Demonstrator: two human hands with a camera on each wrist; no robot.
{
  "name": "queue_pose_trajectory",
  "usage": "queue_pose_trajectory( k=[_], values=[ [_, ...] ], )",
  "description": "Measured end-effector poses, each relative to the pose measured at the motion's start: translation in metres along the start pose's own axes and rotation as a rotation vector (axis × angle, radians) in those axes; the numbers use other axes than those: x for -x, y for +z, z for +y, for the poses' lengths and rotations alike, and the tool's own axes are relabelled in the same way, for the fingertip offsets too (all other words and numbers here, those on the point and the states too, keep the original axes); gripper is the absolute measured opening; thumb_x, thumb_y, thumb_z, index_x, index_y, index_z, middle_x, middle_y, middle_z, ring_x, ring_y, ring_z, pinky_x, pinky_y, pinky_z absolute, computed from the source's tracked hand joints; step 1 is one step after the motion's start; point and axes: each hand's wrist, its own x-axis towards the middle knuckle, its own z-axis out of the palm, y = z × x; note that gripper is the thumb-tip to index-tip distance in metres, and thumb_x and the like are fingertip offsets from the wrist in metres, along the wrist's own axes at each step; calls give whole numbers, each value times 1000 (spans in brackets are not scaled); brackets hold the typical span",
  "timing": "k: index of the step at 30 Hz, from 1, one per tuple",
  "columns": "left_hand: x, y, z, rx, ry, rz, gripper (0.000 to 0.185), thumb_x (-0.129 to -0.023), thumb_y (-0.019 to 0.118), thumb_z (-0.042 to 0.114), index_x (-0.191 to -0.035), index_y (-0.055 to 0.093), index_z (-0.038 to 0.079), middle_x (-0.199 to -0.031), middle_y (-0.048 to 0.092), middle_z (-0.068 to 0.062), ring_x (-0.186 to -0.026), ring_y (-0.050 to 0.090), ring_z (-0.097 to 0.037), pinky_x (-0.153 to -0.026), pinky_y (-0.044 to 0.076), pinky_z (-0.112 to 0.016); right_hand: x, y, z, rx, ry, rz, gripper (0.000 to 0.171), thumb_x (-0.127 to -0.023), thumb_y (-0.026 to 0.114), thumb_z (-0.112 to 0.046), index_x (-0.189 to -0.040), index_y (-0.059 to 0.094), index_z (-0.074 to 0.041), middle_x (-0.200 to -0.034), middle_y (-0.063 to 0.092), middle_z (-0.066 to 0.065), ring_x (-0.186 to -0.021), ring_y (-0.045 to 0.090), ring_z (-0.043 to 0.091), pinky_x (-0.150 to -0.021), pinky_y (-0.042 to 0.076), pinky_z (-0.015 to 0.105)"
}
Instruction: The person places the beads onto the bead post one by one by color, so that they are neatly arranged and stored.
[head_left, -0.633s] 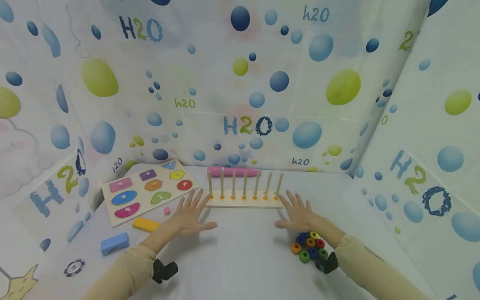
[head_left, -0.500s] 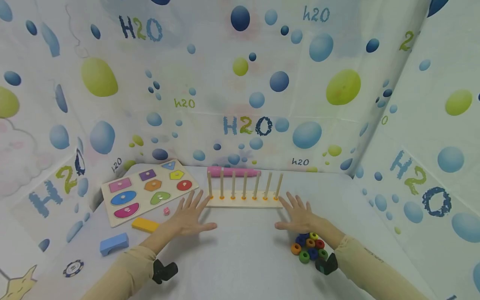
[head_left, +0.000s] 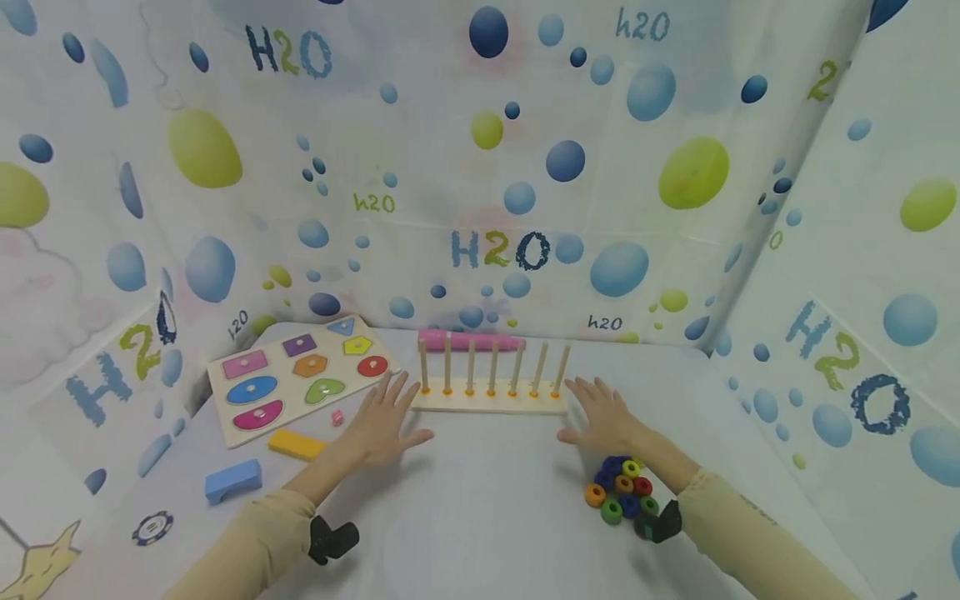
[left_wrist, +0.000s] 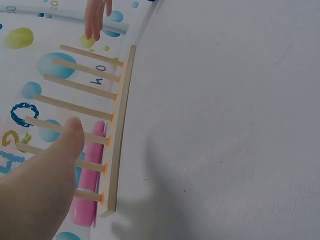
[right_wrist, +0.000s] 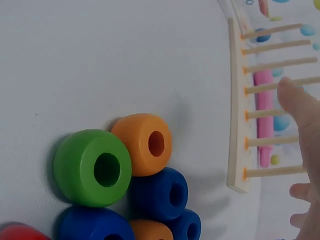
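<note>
A peg rack stands between left hand and right hand — puzzle board to the left, tube behind, beads at front right.

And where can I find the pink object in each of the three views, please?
Head: the pink object is just below the picture's centre, behind the wooden peg rack.
Left wrist: pink object at lower left, partly hidden by pegs.
Right wrist: pink object right of centre, about mid-height, also behind pegs.
Shared landmark: the wooden peg rack.
</note>
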Motion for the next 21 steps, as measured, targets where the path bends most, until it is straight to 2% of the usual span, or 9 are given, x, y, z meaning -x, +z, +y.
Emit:
queue_pose_trajectory(
  k=[3,8,12,15,21],
  values=[
    [-8,1,-5,23,-56,22,84,-88,60,51,-144,31,-4,-149,24,-27,-138,15,-45,-111,21,-57,-2,-3,10,-72,9,64,80,-87,64,-45,-144,32,0,-144,36,24,-133,25,47,-106,23,64],
    [-25,-1,-16,202,-186,-7,80,-90,62,42,-144,27,-6,-148,26,-28,-136,24,-41,-111,25,-54,-2,-10,31,-191,37,145,65,-90,63,-34,-138,41,4,-137,44,25,-128,38,43,-104,33,58],
    [-38,2,-23,250,-202,-11,74,-92,61,35,-142,28,-9,-145,30,-29,-135,27,-40,-112,24,-52,-2,-14,47,-222,61,169,54,-93,61,-29,-133,47,4,-130,51,24,-121,46,41,-98,41,56],
    [-43,6,-25,220,-221,-18,70,-92,62,30,-140,32,-10,-142,35,-29,-134,30,-40,-111,25,-51,3,-12,58,-232,88,140,44,-93,61,-25,-127,54,1,-125,56,20,-114,52,38,-93,47,53],
    [-40,22,-28,172,-274,-90,66,-91,62,30,-137,37,-11,-140,38,-30,-132,32,-42,-110,28,-52,29,1,80,-264,131,2,30,-91,64,-23,-115,64,-5,-111,63,9,-100,58,27,-83,54,43]
  ],
)
